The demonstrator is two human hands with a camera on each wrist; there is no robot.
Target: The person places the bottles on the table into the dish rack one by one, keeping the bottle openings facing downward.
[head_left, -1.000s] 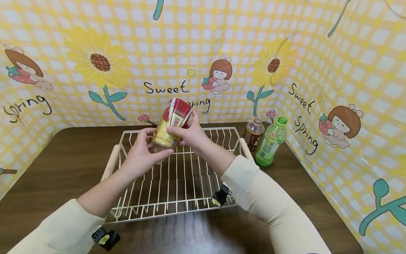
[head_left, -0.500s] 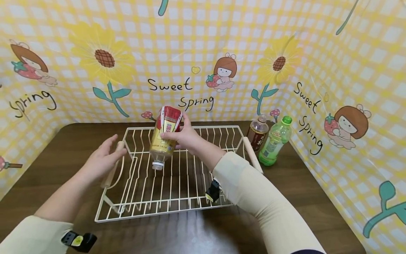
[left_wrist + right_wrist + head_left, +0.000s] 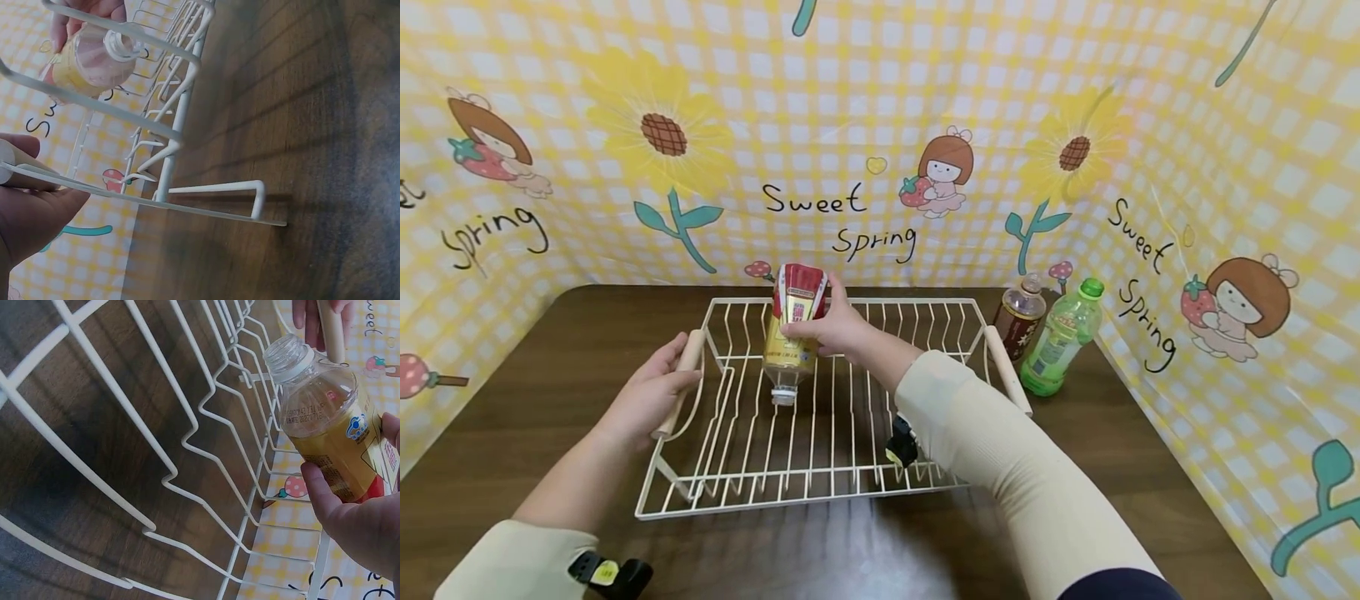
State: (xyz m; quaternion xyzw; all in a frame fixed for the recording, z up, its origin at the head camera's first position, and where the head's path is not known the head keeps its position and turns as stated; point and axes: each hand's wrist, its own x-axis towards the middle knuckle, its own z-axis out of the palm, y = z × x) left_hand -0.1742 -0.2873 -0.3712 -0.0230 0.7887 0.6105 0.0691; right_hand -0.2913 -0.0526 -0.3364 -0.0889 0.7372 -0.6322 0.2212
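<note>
My right hand [image 3: 838,323] grips a clear plastic bottle [image 3: 792,329] with a red and yellow label. The bottle is upside down, its uncapped neck pointing at the wires of a cream dish rack [image 3: 752,502]. In the right wrist view the bottle [image 3: 334,434] is above the wires, with the thumb and fingers on its sides. My left hand [image 3: 643,393] holds the rack's left wooden handle [image 3: 681,383]. The left wrist view shows the left hand [image 3: 37,215] with its fingers and thumb on either side of that handle.
Right of the rack stand a brown-labelled bottle [image 3: 1021,312] and a green bottle [image 3: 1063,337] with a green cap. The rack's right wooden handle [image 3: 1007,371] is beside them. Yellow checked cloth [image 3: 820,100] hangs behind and beside the dark wooden table [image 3: 580,333].
My left hand has let go of the bottle and moved left onto the rack's handle. My right hand has turned the bottle neck down and lowered it slightly.
</note>
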